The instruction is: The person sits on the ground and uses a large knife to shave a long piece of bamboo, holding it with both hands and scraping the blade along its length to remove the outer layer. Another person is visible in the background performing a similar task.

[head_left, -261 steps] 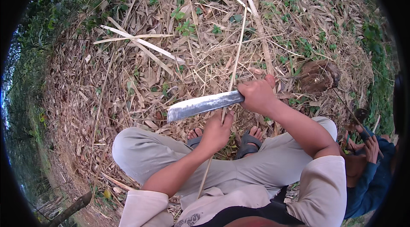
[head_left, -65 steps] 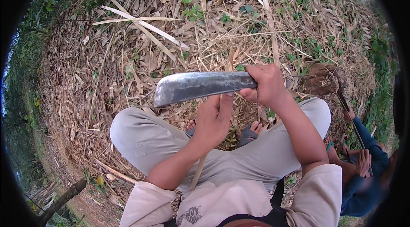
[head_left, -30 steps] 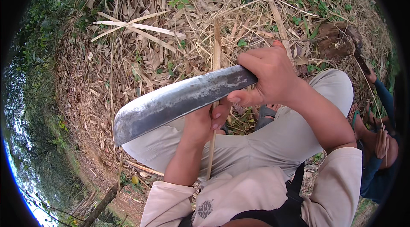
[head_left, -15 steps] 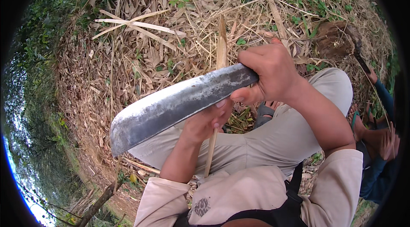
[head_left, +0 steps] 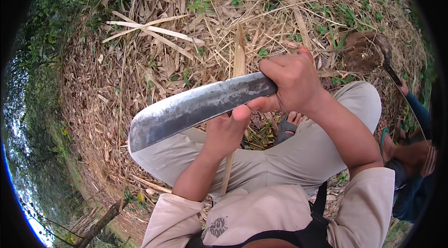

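A broad machete (head_left: 200, 108) with a dark, scuffed blade lies slantwise across my lap, its blunt end at the left. My right hand (head_left: 295, 80) is closed at its handle end; the handle itself is hidden in the fist. Behind the blade runs a thin pale strip of split wood or bamboo (head_left: 240, 56), its far end pointed. The strip's near end comes down to my shirt. Below the blade my left hand (head_left: 225, 133) grips the strip, the thumb raised against the blade's lower edge, close to my right thumb. Its other fingers are mostly hidden.
Several pale split strips (head_left: 156, 28) lie crossed on dry leaves at the far left. A cut log (head_left: 366, 51) stands at the far right. Beside it a co-worker's hand (head_left: 403, 87) holds a long blade (head_left: 394, 76); that person's legs are near. A branch (head_left: 105, 222) lies lower left.
The blade's left end has shifted slightly right and upward. My left thumb has come up to the blade's lower edge next to my right thumb. Both hands keep their holds.
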### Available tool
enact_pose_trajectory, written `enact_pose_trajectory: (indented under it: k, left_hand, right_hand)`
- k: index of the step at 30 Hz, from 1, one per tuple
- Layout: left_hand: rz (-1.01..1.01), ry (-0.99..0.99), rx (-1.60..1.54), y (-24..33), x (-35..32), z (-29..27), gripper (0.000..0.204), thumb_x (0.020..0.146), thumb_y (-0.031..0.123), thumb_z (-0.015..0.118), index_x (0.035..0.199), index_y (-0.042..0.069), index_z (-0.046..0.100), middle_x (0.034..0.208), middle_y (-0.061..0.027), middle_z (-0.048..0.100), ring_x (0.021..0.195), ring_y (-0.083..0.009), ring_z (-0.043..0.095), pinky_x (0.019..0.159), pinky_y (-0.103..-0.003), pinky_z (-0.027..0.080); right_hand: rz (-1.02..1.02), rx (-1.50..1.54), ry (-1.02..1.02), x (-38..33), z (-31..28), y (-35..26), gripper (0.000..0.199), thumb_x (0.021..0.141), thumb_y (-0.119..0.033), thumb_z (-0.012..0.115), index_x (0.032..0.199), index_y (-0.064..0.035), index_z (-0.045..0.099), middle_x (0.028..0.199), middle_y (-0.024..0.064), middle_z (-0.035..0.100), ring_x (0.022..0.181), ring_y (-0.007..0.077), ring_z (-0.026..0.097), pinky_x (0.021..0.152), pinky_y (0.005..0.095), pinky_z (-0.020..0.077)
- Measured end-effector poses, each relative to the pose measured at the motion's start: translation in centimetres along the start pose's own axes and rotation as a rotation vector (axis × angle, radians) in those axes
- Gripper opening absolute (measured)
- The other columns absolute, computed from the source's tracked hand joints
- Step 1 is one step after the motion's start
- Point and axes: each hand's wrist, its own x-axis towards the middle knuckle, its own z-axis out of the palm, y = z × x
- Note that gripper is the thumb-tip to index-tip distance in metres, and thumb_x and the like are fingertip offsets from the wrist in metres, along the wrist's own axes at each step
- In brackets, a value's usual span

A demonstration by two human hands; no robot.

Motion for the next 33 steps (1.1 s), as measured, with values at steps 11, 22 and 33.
enact_pose_trajectory:
  k: [11,22,33]
  left_hand:
    - [-0.089,-0.002,-0.067,0.2,0.5,0.2,0.068,0.091,0.074,0.037,0.092,0.007,0.051,0.057,0.0045,0.036,0.043,-0.0047,0.035,0.039,-0.02,0.027]
    - [-0.001,0.038,-0.146,-0.9,-0.6,0.2,0.05,0.098,0.053,0.054,0.097,0.003,0.058,0.067,0.0054,0.049,0.06,-0.004,0.043,0.051,-0.023,0.032]
    - [-0.103,-0.107,-0.172,1.5,-1.6,2.2,0.044,0.106,0.046,0.04,0.083,0.01,0.047,0.053,0.0051,0.037,0.041,-0.003,0.032,0.037,-0.02,0.024]
  right_hand:
    - [0.08,0.157,-0.08,-0.2,1.0,0.3,0.071,0.08,-0.076,0.06,0.059,-0.0093,0.05,0.05,0.0066,0.054,0.044,0.0251,0.06,0.04,0.0379,0.045]
    - [0.022,0.124,-0.047,-0.2,1.0,0.0,0.072,0.075,-0.08,0.06,0.059,-0.0108,0.05,0.052,0.0048,0.056,0.044,0.0249,0.06,0.039,0.0396,0.0424]
    - [0.756,0.247,0.19,2.4,-0.8,10.7,0.075,0.097,-0.071,0.034,0.067,-0.0038,0.048,0.051,0.0047,0.04,0.044,0.0156,0.041,0.045,0.0324,0.0336]
